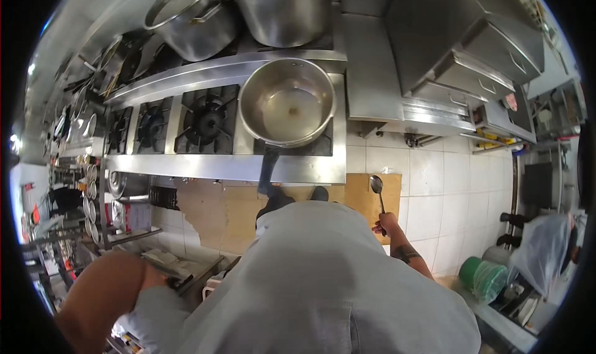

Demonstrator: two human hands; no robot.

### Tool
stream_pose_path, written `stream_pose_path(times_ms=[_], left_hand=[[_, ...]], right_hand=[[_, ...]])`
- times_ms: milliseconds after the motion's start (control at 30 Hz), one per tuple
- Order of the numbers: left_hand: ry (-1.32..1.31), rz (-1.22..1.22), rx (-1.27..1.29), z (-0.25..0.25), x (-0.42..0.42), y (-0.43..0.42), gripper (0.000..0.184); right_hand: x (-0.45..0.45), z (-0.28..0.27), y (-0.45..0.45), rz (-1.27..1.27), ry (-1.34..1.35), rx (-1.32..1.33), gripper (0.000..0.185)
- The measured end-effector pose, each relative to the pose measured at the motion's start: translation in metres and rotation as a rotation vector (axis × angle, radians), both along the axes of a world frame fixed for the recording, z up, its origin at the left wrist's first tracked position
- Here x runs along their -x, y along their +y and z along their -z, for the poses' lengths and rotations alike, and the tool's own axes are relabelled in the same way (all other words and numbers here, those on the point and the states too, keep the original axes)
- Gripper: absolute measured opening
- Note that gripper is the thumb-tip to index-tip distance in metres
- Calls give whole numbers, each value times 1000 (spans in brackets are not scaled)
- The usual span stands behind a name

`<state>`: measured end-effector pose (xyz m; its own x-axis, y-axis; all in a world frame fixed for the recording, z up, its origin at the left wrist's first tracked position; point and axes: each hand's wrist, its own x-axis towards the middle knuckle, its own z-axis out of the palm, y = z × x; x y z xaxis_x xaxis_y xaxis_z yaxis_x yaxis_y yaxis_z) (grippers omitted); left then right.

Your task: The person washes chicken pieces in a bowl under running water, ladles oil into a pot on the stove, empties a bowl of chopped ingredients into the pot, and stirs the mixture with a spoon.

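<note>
My right hand (386, 221) is closed around the handle of a large metal spoon (376, 185), held out to the right of my body with its bowl pointing forward. Under the spoon lies a brown cardboard sheet (358, 194) on the floor. In front of me a wide, deep metal pot (287, 102) stands on the right end of the stove, with a little brownish residue or liquid on its bottom. A long dark handle (269, 167) extends from it towards me. My left arm is bent at the lower left, and its hand is not visible.
Two big stockpots, one on the left (192, 28) and one on the right (279, 12), stand behind the front burners (208, 118). Steel drawers (469, 84) are at right. A green bin (475, 271) sits at lower right. Shelves with utensils line the left side.
</note>
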<state>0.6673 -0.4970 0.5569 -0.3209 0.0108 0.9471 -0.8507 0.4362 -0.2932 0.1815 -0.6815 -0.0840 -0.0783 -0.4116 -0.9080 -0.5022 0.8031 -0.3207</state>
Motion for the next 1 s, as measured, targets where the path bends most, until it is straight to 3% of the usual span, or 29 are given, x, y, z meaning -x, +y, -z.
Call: stream_pose_path(times_ms=[67, 100, 167, 200, 233, 267, 300, 333, 400, 433, 500, 633, 700, 800, 933, 1000], left_hand=[[202, -146, -110, 29, -24, -9, 20], [359, -246, -301, 61, -36, -17, 20], [630, -413, -853, 140, -46, -49, 20], [631, -556, -1146, 178, -46, -54, 23], [767, -668, -1611, 208, -43, -55, 30], [656, -809, -1915, 261, -52, -50, 47], [499, -901, -2129, 301, -50, -51, 59], [566, -797, -2203, 349, -52, -47, 73], [966, -449, -2123, 420, -44, -43, 75], [961, -450, -2126, 435, -42, -48, 75], [1537, 82, -2147, 452, -34, -58, 68], [1600, 81, -2046, 451, -35, -66, 59], [1458, -131, -1946, 460, -45, -64, 66], [1603, 13, -1876, 477, -60, -49, 68], [1542, 57, -1992, 520, -75, -21, 59], [1185, -54, -2104, 541, -82, -8, 54]], right_hand=[[1, 1, 3, -15, -24, -4, 29], [4, 2, 4, -3, -30, -19, 29], [3, 0, 10, -2, -12, -27, 28], [3, -1, 10, -14, -18, -28, 28], [7, 0, 10, -30, 32, -136, 27], [9, 0, 10, -45, 80, -244, 26], [8, 3, 13, -78, 126, -221, 24], [10, 6, 16, -106, 173, -198, 22], [25, 25, 22, -153, 150, -200, 17], [27, 27, 26, -106, 142, -198, 15], [25, 22, 31, 38, 127, -173, 10], [11, 5, 39, 36, 140, -114, 9], [5, 0, 44, 23, 159, -94, 10], [-11, -17, 50, 71, 191, -75, 11], [-26, -21, 66, 154, 184, -163, 11], [-36, -19, 76, 145, 191, -223, 13]])
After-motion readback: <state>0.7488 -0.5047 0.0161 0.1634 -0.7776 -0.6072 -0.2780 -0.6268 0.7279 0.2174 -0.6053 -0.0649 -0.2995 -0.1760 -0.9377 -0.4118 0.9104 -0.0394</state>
